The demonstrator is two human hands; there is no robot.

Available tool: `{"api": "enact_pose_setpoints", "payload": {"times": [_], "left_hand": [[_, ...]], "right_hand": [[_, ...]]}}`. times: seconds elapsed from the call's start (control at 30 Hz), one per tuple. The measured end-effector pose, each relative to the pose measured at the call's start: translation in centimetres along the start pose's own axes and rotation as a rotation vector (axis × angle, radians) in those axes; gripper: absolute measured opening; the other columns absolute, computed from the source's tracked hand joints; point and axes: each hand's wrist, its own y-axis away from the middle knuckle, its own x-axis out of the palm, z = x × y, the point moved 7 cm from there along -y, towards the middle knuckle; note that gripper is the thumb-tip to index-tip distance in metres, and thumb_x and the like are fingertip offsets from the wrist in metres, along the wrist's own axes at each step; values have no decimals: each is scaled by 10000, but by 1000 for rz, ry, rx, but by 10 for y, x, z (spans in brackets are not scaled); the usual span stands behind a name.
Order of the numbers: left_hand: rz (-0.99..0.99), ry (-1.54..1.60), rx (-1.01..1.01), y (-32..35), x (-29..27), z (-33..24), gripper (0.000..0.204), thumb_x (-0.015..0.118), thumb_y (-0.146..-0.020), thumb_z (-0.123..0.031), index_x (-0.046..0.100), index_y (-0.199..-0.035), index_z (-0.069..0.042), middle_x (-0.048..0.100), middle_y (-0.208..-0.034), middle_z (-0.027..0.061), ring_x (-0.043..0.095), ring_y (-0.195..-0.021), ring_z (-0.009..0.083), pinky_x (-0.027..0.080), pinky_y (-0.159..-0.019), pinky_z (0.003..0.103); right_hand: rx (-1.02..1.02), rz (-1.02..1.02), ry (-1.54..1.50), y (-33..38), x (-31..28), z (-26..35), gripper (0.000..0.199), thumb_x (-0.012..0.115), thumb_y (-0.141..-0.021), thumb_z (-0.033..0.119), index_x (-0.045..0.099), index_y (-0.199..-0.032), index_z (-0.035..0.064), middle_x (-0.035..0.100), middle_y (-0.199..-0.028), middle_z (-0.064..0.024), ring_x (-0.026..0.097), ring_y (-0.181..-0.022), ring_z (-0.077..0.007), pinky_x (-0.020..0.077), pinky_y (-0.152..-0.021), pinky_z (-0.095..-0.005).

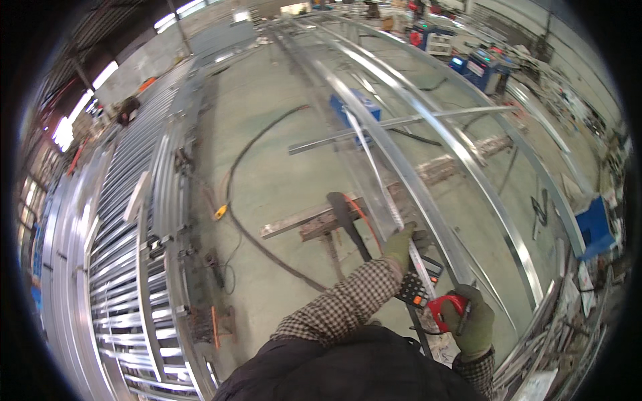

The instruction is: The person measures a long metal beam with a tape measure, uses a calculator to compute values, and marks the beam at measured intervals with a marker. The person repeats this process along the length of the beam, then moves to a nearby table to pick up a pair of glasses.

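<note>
My right hand (pixel 476 322), in a green work glove, is closed around a red tape measure (pixel 441 311). A thin dark pen-like stick (pixel 465 317) shows along the same hand. From the case the pale tape blade (pixel 420 269) runs up to my left hand (pixel 399 250), also gloved, whose fingers close on it. Past that hand a pale strip (pixel 372 164), seemingly the same blade, stretches away beside long metal bars (pixel 418 177). Between my hands a dark calculator (pixel 412 293) with orange keys sits under the blade. My left fingertips are partly hidden.
Metal bars form a long frame over a greenish floor (pixel 261 174). Wooden beams (pixel 294 220) cross beneath it. A black cable (pixel 234 164) curves at left, near stacked shiny bars (pixel 134 267). Blue machines (pixel 485 70) stand far right; offcuts (pixel 542 327) lie near right.
</note>
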Motion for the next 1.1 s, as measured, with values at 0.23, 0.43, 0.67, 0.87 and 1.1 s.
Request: {"api": "enact_pose_setpoints", "payload": {"times": [0.23,0.43,0.67,0.87,1.1], "left_hand": [[35,-117,23,29,13,-11,413,603,-1071,-355,660,-1378,-84,765,-1039,121,758,-840,250,588,-687,360],[12,2,43,28,12,-20,411,612,-1067,-348,635,-1374,-75,729,-1006,108,742,-809,250,585,-649,376],[49,259,27,37,-8,-38,355,600,-1080,-373,630,-1293,-91,688,-956,73,677,-783,269,537,-629,411],[-13,332,311,52,-78,-107,325,603,-1090,-390,662,-1243,-110,697,-959,72,669,-775,262,534,-648,366],[-179,358,670,164,-222,-214,383,583,-1107,-417,686,-1267,-85,700,-968,13,634,-742,142,514,-568,256]], "right_hand": [[53,1,-56,5,3,-8,438,899,-852,235,705,-1216,90,802,-1023,-150,805,-920,-303,639,-821,-396],[44,-17,-46,7,2,-7,413,895,-853,211,717,-1202,80,805,-1025,-147,804,-931,-297,639,-826,-394],[63,44,-113,7,9,-3,428,891,-849,226,724,-1212,70,807,-1024,-151,805,-928,-299,640,-831,-391],[-98,138,-115,0,25,16,426,896,-839,236,735,-1195,66,807,-1004,-157,806,-901,-298,639,-799,-390],[-292,310,-259,5,71,37,445,923,-775,212,749,-1157,65,802,-923,-164,806,-815,-317,645,-735,-393]]}}
